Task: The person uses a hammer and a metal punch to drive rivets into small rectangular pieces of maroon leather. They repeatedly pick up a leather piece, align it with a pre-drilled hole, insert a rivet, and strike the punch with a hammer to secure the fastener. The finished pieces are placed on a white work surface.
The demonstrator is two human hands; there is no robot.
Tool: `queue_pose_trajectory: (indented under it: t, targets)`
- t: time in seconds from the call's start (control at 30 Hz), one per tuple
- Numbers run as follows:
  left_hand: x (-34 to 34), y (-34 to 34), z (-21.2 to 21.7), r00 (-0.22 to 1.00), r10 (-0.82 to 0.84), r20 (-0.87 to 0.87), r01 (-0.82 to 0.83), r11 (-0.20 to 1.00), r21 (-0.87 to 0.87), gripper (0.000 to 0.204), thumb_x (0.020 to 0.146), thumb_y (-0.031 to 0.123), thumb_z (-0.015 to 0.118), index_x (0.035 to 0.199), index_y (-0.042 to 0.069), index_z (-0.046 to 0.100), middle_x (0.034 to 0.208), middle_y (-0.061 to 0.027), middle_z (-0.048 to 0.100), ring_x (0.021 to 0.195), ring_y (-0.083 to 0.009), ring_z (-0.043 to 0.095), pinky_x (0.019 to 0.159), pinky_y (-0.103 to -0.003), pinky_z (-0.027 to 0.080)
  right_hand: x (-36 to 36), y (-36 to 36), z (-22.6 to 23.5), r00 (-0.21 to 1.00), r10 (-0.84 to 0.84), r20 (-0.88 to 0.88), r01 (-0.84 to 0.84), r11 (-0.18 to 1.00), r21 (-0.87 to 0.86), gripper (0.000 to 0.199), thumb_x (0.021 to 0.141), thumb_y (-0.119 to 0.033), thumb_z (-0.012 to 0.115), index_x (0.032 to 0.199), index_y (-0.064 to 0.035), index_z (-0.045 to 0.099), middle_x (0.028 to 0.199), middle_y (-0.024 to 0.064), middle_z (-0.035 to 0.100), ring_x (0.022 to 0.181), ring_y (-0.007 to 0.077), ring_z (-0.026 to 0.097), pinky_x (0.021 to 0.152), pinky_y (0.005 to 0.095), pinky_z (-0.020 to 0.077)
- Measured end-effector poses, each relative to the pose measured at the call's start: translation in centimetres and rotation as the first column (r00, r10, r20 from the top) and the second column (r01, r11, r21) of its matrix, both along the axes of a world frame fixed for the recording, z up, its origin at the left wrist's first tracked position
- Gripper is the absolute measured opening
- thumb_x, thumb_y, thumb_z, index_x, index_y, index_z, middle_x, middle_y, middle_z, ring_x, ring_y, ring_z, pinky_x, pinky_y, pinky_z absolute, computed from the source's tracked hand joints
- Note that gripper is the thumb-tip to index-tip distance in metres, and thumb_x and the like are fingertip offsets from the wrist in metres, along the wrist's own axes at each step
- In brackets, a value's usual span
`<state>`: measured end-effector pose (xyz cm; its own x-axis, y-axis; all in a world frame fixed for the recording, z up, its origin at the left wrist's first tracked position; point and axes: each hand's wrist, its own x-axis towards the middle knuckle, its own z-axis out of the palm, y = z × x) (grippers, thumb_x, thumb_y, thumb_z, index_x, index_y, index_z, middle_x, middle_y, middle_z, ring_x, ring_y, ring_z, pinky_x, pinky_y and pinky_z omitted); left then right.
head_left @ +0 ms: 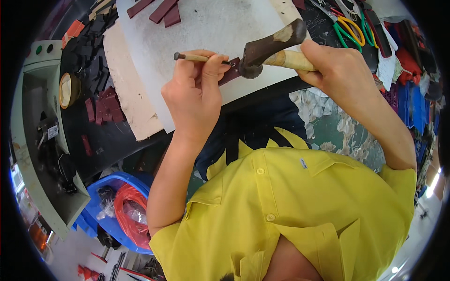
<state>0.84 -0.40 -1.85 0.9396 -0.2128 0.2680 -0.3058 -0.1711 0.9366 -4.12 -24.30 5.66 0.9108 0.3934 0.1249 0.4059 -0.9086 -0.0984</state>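
In my left hand, closed fingers pinch a slim punch with a pale wooden handle and a dark metal tip. It lies nearly level, its tip by a dark red leather-like strip under my fingers. My right hand is wrapped round the pale, wrapped handle of a hammer. The hammer's dark, worn head sits just right of the punch tip, over the strip's end, partly hiding it. Whether the head touches the strip I cannot tell. Beneath both is a white sheet on a pale board.
More dark red strips lie at the sheet's far edge, and a pile of short pieces on the left. A round container stands beside black scraps. Scissors lie far right. A blue tub stands below left.
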Motion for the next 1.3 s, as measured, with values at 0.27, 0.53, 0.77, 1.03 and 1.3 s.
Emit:
queue_pose_trajectory:
  t: [0.27,0.53,0.77,1.03,1.3]
  targets:
    - [-0.2,-0.7,-0.1,0.992,0.081,0.094,-0.087,0.995,0.059,0.013,0.094,0.006,0.066,0.087,-0.001,0.058,0.076,-0.0094,0.071,0.068,-0.0171,0.073,0.058,-0.025,0.054,0.1,0.2,0.0,1.000,-0.009,-0.003,0.009,1.000,0.025,0.027,0.082,-0.019,0.073,0.087,-0.0077,0.048,0.062,0.0112,0.057,0.058,0.0325,0.061,0.050,0.0419,0.0450]
    - [-0.1,-1.5,0.8,0.907,0.029,0.419,-0.186,0.922,0.340,0.018,0.087,0.009,0.073,0.084,0.004,0.055,0.061,-0.0069,0.060,0.050,-0.0249,0.059,0.045,-0.032,0.044,0.7,-1.0,0.2,1.000,-0.007,-0.020,0.009,0.995,0.100,0.025,0.084,-0.021,0.072,0.089,-0.0063,0.053,0.062,0.0141,0.058,0.059,0.0344,0.061,0.052,0.0427,0.0462]
    - [-0.4,-1.7,1.8,0.888,-0.077,0.454,-0.188,0.840,0.509,0.018,0.089,0.012,0.069,0.086,0.004,0.054,0.064,-0.0098,0.061,0.053,-0.0270,0.062,0.045,-0.036,0.046,2.3,-0.7,6.4,0.970,-0.169,0.175,0.099,0.931,0.351,0.015,0.091,-0.019,0.068,0.089,-0.0060,0.060,0.069,0.0046,0.060,0.058,0.0143,0.058,0.051,0.0287,0.0417]
    - [-0.3,-1.4,1.7,0.899,-0.075,0.431,-0.162,0.857,0.489,0.012,0.091,0.008,0.067,0.087,0.005,0.056,0.070,-0.0100,0.066,0.057,-0.0278,0.064,0.049,-0.036,0.046,2.8,-1.9,6.3,0.986,-0.074,0.146,0.073,0.997,0.015,0.024,0.086,-0.024,0.070,0.087,-0.0064,0.053,0.063,0.0171,0.057,0.058,0.0368,0.059,0.053,0.0429,0.0466]
    - [-0.1,-0.9,1.9,0.931,-0.084,0.356,-0.076,0.908,0.412,0.010,0.090,0.009,0.066,0.095,0.004,0.060,0.072,-0.0104,0.064,0.059,-0.0281,0.064,0.051,-0.036,0.048,0.8,0.3,0.8,0.999,0.031,-0.044,-0.028,0.998,0.056,0.027,0.084,-0.022,0.072,0.086,-0.0074,0.049,0.061,0.0117,0.058,0.058,0.0334,0.062,0.051,0.0427,0.0467]
